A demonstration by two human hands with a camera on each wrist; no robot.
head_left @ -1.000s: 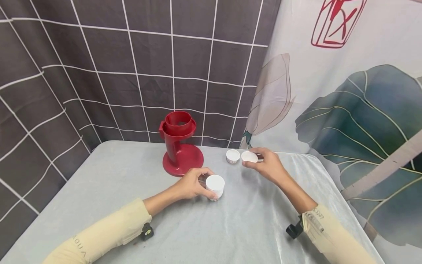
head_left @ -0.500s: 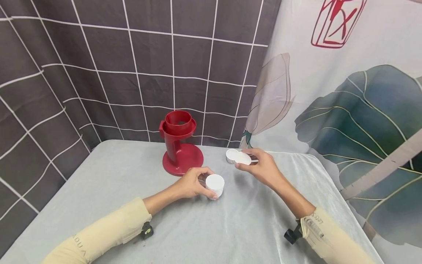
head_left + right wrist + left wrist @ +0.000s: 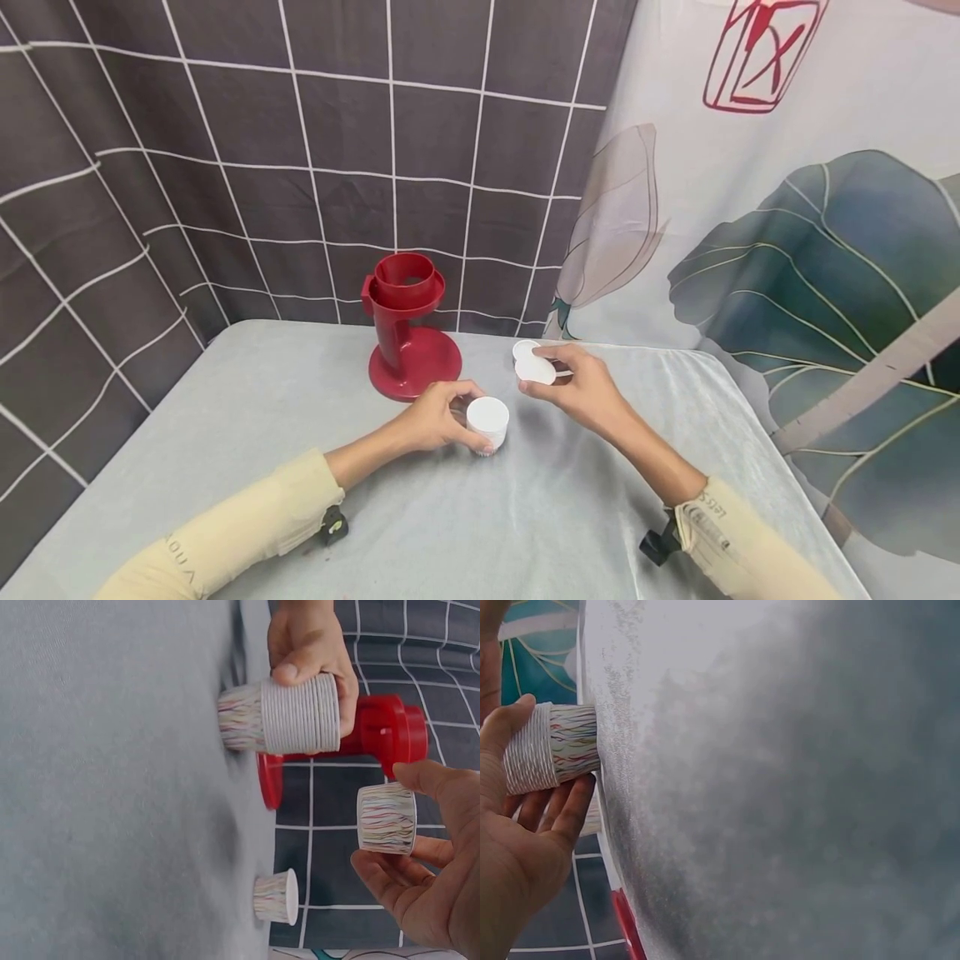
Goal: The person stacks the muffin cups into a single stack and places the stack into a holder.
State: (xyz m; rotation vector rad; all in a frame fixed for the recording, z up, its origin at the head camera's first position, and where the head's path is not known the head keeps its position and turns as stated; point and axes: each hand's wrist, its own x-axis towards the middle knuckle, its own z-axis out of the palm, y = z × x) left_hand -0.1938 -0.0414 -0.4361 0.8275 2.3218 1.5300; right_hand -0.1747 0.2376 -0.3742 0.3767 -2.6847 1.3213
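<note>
Head view, left grip [image 3: 438,417] holding cup stack [image 3: 487,422], right grip [image 3: 581,387] pinching single cup [image 3: 536,368], room between, table edge [image 3: 300,327] beyond

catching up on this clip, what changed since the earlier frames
The right hand has carried its held cup leftward and slightly toward the person; in the head view it partly covers the standing cup. Nothing was newly grasped or released. The left hand, cup stack and red stand stayed put.
</note>
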